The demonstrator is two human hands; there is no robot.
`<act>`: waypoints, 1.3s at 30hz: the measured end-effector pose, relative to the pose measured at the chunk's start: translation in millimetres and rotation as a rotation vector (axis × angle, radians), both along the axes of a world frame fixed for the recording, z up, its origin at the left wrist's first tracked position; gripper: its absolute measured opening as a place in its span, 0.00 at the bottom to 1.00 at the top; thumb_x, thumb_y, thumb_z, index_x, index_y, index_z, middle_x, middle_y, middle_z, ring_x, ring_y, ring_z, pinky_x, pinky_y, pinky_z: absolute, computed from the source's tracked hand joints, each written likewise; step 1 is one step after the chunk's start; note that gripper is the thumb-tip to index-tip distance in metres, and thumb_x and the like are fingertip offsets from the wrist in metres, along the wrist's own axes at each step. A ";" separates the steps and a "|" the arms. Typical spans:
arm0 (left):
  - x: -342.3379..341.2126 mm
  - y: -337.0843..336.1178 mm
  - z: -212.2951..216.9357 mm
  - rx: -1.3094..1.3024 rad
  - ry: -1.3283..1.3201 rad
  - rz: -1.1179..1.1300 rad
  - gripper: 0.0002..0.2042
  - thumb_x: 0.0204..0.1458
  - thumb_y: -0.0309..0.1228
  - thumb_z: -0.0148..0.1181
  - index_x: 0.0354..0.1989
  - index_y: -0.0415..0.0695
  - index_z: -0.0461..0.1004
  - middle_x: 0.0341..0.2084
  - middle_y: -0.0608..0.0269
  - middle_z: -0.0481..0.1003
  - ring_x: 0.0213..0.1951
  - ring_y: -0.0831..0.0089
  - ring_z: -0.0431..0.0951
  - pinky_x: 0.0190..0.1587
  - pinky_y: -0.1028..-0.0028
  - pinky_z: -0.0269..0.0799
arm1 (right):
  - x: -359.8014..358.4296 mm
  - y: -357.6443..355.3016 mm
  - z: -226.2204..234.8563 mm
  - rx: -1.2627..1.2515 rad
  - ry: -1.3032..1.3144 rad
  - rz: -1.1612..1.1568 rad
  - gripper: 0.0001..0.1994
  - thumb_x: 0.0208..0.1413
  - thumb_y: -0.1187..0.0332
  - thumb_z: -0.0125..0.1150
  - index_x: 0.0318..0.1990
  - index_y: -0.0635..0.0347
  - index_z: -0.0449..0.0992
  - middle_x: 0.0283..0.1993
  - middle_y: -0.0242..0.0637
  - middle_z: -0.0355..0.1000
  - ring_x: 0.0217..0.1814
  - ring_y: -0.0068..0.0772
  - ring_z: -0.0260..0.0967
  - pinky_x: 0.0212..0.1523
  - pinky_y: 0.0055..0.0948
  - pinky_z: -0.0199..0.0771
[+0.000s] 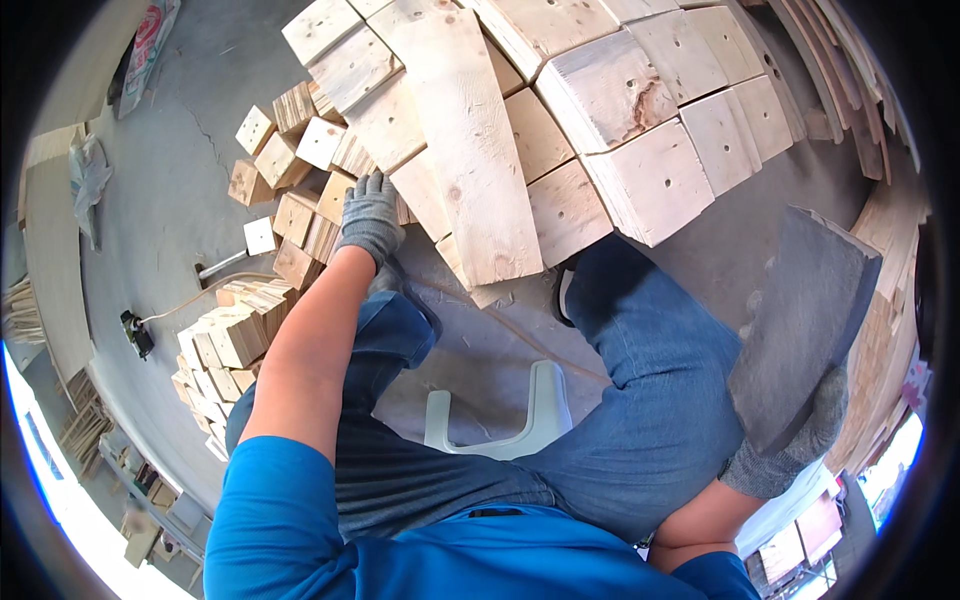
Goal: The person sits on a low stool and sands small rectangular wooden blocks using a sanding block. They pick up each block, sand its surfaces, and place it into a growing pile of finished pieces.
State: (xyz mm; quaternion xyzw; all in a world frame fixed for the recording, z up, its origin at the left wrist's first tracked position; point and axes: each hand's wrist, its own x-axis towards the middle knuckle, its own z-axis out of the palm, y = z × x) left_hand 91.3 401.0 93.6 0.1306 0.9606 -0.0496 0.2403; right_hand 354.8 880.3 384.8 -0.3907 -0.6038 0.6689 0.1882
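My left hand (370, 215), in a grey knit glove, reaches to the small wooden blocks (320, 143) beside the large stack. Its fingers lie forward against the blocks, slightly apart, and the fingertips are partly hard to see. At my right side, my gloved right hand (800, 445) grips the lower end of a dark grey board (805, 320), held tilted next to my right thigh. In front of me stand large pale wooden blocks (655, 185) packed in rows, several with small holes. A long pale plank (470, 150) lies across them, its near end toward my knees.
I sit on a pale plastic stool (540, 410) with knees apart. More small blocks (235, 335) are piled by my left leg. A black device with a cord (137, 335) lies on the floor further left. Long boards (845, 80) are stacked at the far right.
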 end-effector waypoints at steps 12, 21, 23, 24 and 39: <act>21.1 1.6 27.3 0.032 0.112 -0.082 0.31 0.41 0.32 0.69 0.59 0.45 0.73 0.56 0.50 0.73 0.63 0.50 0.72 0.68 0.50 0.64 | -34.8 -32.5 24.3 -0.129 0.182 0.102 0.34 0.68 0.64 0.62 0.77 0.71 0.60 0.70 0.55 0.73 0.64 0.43 0.80 0.65 0.37 0.82; 32.6 -62.9 146.4 0.066 -0.114 0.360 0.45 0.28 0.46 0.87 0.58 0.36 0.79 0.53 0.37 0.81 0.58 0.44 0.82 0.63 0.60 0.79 | -55.6 -37.2 28.8 -0.138 0.244 0.319 0.28 0.69 0.63 0.66 0.70 0.70 0.70 0.62 0.53 0.78 0.60 0.48 0.81 0.60 0.39 0.83; 37.6 -87.0 165.5 0.224 -0.028 0.383 0.45 0.28 0.46 0.87 0.58 0.35 0.79 0.52 0.37 0.82 0.57 0.46 0.83 0.63 0.61 0.79 | -57.6 -42.5 27.8 -0.188 0.275 0.318 0.28 0.68 0.64 0.68 0.70 0.70 0.71 0.61 0.52 0.79 0.59 0.46 0.81 0.59 0.36 0.83; 41.2 -80.3 196.3 0.231 -0.030 0.398 0.44 0.29 0.46 0.87 0.57 0.34 0.79 0.53 0.39 0.83 0.57 0.47 0.83 0.62 0.61 0.79 | -58.7 -42.9 26.0 -0.183 0.281 0.311 0.27 0.67 0.65 0.69 0.69 0.69 0.72 0.59 0.47 0.79 0.56 0.39 0.82 0.57 0.31 0.83; 73.7 -59.4 285.0 1.699 -0.429 0.743 0.25 0.60 0.26 0.67 0.64 0.28 0.73 0.54 0.45 0.80 0.54 0.58 0.85 0.58 0.66 0.85 | -76.7 -75.8 35.1 0.102 0.206 0.448 0.31 0.60 0.66 0.76 0.68 0.70 0.76 0.61 0.45 0.81 0.55 0.28 0.79 0.55 0.26 0.80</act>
